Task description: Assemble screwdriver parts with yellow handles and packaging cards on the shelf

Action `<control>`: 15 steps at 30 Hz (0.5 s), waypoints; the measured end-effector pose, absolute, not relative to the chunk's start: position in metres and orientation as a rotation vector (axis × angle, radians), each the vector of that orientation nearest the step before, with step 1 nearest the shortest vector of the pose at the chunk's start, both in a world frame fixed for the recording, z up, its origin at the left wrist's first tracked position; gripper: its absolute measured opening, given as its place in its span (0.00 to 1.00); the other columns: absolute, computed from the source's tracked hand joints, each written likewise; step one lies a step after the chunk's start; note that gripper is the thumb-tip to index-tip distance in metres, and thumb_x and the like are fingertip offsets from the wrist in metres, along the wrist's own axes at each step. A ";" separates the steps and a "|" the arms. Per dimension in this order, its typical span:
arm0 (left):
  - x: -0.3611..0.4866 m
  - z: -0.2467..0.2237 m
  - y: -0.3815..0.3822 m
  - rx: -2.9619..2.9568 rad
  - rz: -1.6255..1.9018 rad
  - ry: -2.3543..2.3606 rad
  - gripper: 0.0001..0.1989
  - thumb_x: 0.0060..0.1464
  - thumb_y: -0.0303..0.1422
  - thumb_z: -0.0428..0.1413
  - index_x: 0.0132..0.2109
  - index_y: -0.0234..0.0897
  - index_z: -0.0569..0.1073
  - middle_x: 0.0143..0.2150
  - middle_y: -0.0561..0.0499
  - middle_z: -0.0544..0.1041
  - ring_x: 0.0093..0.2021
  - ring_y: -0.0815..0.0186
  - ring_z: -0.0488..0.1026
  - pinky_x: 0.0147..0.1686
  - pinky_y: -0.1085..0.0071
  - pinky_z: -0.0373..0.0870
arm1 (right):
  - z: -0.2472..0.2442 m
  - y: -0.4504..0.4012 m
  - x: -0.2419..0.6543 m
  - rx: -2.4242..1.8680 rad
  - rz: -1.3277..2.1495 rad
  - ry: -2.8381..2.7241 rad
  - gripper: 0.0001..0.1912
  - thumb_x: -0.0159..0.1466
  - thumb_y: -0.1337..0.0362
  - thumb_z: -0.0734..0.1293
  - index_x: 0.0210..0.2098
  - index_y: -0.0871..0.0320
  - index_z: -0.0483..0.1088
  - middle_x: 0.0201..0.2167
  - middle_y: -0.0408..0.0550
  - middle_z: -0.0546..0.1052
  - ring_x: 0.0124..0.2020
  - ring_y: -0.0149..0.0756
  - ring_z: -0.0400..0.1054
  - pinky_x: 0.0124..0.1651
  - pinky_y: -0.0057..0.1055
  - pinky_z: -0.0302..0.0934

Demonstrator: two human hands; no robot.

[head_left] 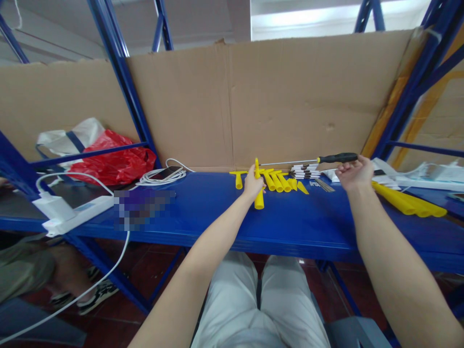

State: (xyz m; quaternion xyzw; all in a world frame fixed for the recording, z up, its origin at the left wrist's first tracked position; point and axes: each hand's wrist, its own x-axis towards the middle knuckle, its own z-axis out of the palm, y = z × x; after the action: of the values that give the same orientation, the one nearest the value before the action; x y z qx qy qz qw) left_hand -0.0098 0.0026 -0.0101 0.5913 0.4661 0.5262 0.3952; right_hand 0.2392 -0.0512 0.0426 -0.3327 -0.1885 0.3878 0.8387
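My left hand [253, 183] is wrapped round an upright yellow plastic tool [259, 200] above the blue shelf [217, 212]. My right hand [353, 173] holds the end of the black handle of a screwdriver [337, 158]. The screwdriver lies level, its long shaft pointing left, with the tip at the upper part of the yellow tool. Behind and right of my left hand lie several yellow tools [277, 182] in a row. Beside them are a stack of white packets [305, 171] and some thin metal blades [324, 185].
More long yellow pieces [409, 199] lie at the right. At the left are a red bag [112, 157], a phone [168, 173] on a coiled white cable and a power strip [81, 214]. A cardboard wall [268, 101] stands behind. Another person's legs [65, 266] show lower left.
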 end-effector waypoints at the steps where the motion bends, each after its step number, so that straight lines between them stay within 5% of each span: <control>1: -0.010 -0.010 0.003 1.498 1.332 1.188 0.37 0.55 0.20 0.48 0.69 0.47 0.50 0.59 0.42 0.69 0.28 0.72 0.76 0.19 0.80 0.69 | 0.043 -0.052 0.238 -0.708 0.832 -0.386 0.16 0.68 0.61 0.52 0.24 0.57 0.51 0.17 0.38 0.53 0.16 0.25 0.50 0.16 0.20 0.48; 10: -0.009 -0.009 0.001 1.490 1.331 1.192 0.36 0.56 0.20 0.48 0.69 0.45 0.51 0.59 0.42 0.69 0.28 0.73 0.76 0.17 0.82 0.67 | 0.041 -0.047 0.240 -0.841 0.782 -0.390 0.18 0.69 0.57 0.55 0.24 0.57 0.55 0.17 0.38 0.57 0.15 0.23 0.50 0.15 0.18 0.48; 15: -0.009 -0.009 0.000 1.499 1.335 1.194 0.36 0.56 0.21 0.49 0.69 0.47 0.51 0.60 0.42 0.68 0.29 0.72 0.76 0.18 0.81 0.68 | 0.041 -0.046 0.240 -0.842 0.751 -0.339 0.19 0.67 0.58 0.60 0.24 0.56 0.50 0.14 0.33 0.49 0.12 0.22 0.42 0.12 0.18 0.41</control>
State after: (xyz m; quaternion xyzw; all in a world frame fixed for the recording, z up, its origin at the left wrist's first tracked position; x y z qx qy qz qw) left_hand -0.0094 0.0005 -0.0090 0.5904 0.4701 0.5259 0.3923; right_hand 0.2399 -0.0463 0.0407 -0.3972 -0.1599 0.3540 0.8315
